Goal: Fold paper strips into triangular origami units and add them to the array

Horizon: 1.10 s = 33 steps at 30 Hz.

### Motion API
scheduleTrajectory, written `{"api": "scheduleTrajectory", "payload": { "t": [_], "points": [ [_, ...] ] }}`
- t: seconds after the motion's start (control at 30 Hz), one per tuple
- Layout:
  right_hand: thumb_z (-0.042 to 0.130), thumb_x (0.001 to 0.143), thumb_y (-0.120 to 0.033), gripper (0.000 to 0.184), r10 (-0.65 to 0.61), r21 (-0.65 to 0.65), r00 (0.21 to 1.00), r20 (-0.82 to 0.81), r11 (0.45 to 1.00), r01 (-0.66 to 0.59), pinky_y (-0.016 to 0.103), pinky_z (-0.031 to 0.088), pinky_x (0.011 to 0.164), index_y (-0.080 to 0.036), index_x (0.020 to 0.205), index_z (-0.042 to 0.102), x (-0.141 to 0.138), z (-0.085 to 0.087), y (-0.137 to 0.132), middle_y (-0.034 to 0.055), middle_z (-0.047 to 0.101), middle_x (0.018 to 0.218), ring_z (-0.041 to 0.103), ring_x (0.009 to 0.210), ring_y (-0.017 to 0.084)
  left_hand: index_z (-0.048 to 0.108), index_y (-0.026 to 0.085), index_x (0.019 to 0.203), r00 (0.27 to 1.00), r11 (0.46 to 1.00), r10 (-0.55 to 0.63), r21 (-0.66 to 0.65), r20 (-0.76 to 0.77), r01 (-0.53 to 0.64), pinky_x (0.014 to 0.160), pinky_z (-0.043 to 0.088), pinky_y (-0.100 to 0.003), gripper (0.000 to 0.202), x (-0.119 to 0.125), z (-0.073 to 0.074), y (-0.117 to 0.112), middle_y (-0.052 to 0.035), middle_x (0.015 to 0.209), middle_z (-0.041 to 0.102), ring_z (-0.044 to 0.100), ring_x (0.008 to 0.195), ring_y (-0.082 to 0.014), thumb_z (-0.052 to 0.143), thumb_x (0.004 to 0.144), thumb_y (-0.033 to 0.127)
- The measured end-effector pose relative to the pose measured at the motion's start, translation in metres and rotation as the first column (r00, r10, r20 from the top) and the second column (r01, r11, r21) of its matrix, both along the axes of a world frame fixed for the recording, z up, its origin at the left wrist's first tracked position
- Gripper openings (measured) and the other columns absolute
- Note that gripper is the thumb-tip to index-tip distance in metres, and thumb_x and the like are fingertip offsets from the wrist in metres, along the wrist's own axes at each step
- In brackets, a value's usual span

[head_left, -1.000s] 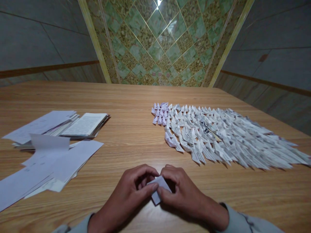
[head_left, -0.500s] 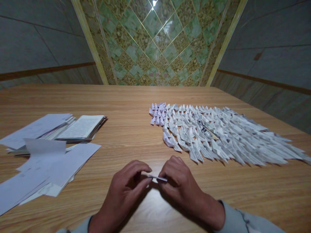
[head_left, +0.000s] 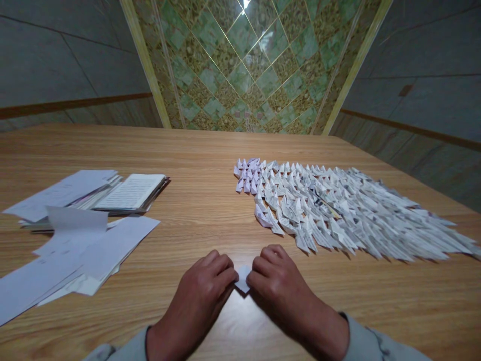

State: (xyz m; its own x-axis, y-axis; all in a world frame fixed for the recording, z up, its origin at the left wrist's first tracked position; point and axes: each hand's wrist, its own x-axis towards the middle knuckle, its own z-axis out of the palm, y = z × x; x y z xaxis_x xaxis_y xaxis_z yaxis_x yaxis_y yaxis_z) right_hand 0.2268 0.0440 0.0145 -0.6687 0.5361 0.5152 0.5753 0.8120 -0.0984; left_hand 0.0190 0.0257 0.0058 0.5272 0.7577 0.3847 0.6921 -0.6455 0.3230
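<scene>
A small folded piece of white paper (head_left: 243,280) is pinched between my two hands, just above the near middle of the table. My left hand (head_left: 205,291) grips its left side with the fingers closed. Opposite it, my right hand (head_left: 280,281) holds the right side, fingers curled in. The fingertips hide both ends of the paper; its middle shows as a flat shape with a point toward me. Beyond my right hand lie rows of folded paper boats (head_left: 319,210), mostly printed white, with a few lilac ones (head_left: 248,175) at the left end.
On the left, loose paper sheets (head_left: 101,245) lie spread and overlapping, one bent upward. Behind them sit a stack of papers (head_left: 75,188) and an open book or printed pages (head_left: 131,192). The wooden table (head_left: 195,200) reaches toward a tiled wall (head_left: 240,75).
The folded paper has turned from edge-on to showing its flat face. My left fingers have closed down on it, and both hands have rolled so their backs face up.
</scene>
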Motion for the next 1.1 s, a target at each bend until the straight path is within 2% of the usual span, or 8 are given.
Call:
{"api": "scheduleTrajectory", "payload": {
  "t": [0.13, 0.23, 0.33, 0.43, 0.53, 0.67, 0.8, 1.1],
  "points": [
    [0.073, 0.092, -0.022, 0.026, 0.007, -0.03, 0.999, 0.031, 1.0, -0.006, 0.034, 0.03, 0.073, -0.017, 0.07, 0.06, 0.001, -0.004, 0.0, 0.0009, 0.06, 0.071, 0.045, 0.074, 0.019, 0.063, 0.02, 0.084, 0.997, 0.995, 0.011, -0.101, -0.082, -0.019, 0.068, 0.042, -0.032, 0.017, 0.0, 0.004, -0.003, -0.0035, 0.085, 0.065, 0.056, 0.078, -0.0222, 0.06, 0.09, 0.004],
    [0.078, 0.088, -0.022, 0.025, 0.003, -0.043, 0.999, 0.045, 0.999, -0.001, 0.034, 0.03, 0.073, -0.017, 0.07, 0.06, 0.002, -0.006, 0.0, 0.0007, 0.06, 0.07, 0.045, 0.075, 0.019, 0.063, 0.02, 0.085, 0.994, 0.991, 0.003, -0.131, -0.109, -0.018, 0.07, 0.042, -0.035, 0.011, 0.0, 0.006, -0.004, -0.0039, 0.088, 0.065, 0.056, 0.079, -0.0232, 0.064, 0.091, 0.011],
    [0.079, 0.087, -0.022, 0.023, 0.006, -0.09, 0.996, 0.086, 0.996, 0.001, 0.035, 0.031, 0.076, -0.017, 0.071, 0.062, 0.005, -0.003, -0.001, 0.0004, 0.062, 0.071, 0.046, 0.076, 0.019, 0.063, 0.02, 0.08, 0.993, 0.988, 0.012, -0.15, -0.116, -0.029, 0.07, 0.042, -0.035, 0.014, 0.0, 0.006, -0.003, -0.0035, 0.085, 0.065, 0.056, 0.077, -0.0229, 0.066, 0.094, 0.018],
    [0.076, 0.091, -0.025, 0.017, 0.011, -0.226, 0.995, 0.099, 0.974, 0.012, 0.034, 0.032, 0.079, -0.018, 0.078, 0.067, 0.009, 0.003, -0.002, 0.0004, 0.064, 0.075, 0.049, 0.079, 0.019, 0.064, 0.019, 0.081, 0.993, 0.985, 0.021, -0.166, -0.114, -0.04, 0.07, 0.042, -0.035, 0.015, 0.0, 0.006, -0.002, -0.0032, 0.084, 0.065, 0.057, 0.077, -0.0226, 0.064, 0.096, 0.019],
    [0.07, 0.096, -0.028, 0.016, -0.008, -0.372, 0.997, 0.071, 0.928, 0.033, 0.034, 0.033, 0.079, -0.019, 0.083, 0.07, 0.013, 0.007, -0.002, 0.0011, 0.065, 0.08, 0.051, 0.082, 0.019, 0.065, 0.019, 0.083, 0.993, 0.984, 0.023, -0.174, -0.116, -0.043, 0.07, 0.043, -0.034, 0.017, -0.001, 0.005, -0.001, -0.0037, 0.085, 0.066, 0.058, 0.078, -0.0223, 0.061, 0.099, 0.022],
    [0.069, 0.096, -0.024, 0.017, -0.072, -0.466, 0.997, 0.032, 0.881, 0.078, 0.032, 0.034, 0.077, -0.018, 0.08, 0.069, 0.015, 0.006, -0.001, 0.0008, 0.064, 0.079, 0.051, 0.08, 0.018, 0.065, 0.019, 0.083, 0.991, 0.985, 0.037, -0.16, -0.126, -0.057, 0.068, 0.043, -0.032, 0.02, -0.001, 0.003, 0.0, -0.0037, 0.084, 0.065, 0.057, 0.075, -0.0212, 0.059, 0.1, 0.028],
    [0.072, 0.092, -0.02, 0.016, -0.149, -0.484, 0.988, 0.029, 0.863, 0.145, 0.032, 0.035, 0.077, -0.017, 0.078, 0.066, 0.014, 0.005, 0.001, 0.0006, 0.063, 0.079, 0.052, 0.08, 0.018, 0.064, 0.019, 0.084, 0.984, 0.982, 0.066, -0.165, -0.166, -0.093, 0.068, 0.044, -0.033, 0.018, 0.0, 0.004, 0.001, -0.0037, 0.084, 0.065, 0.058, 0.076, -0.0223, 0.061, 0.099, 0.028],
    [0.071, 0.087, -0.009, 0.016, -0.194, -0.471, 0.981, 0.028, 0.863, 0.184, 0.032, 0.035, 0.076, -0.017, 0.074, 0.065, 0.01, 0.003, 0.002, 0.0011, 0.063, 0.077, 0.053, 0.078, 0.019, 0.063, 0.019, 0.086, 0.982, 0.955, 0.088, -0.266, -0.168, -0.132, 0.073, 0.044, -0.037, 0.018, 0.0, 0.007, 0.003, -0.005, 0.087, 0.064, 0.059, 0.083, -0.0247, 0.056, 0.101, 0.025]
  ]
}}
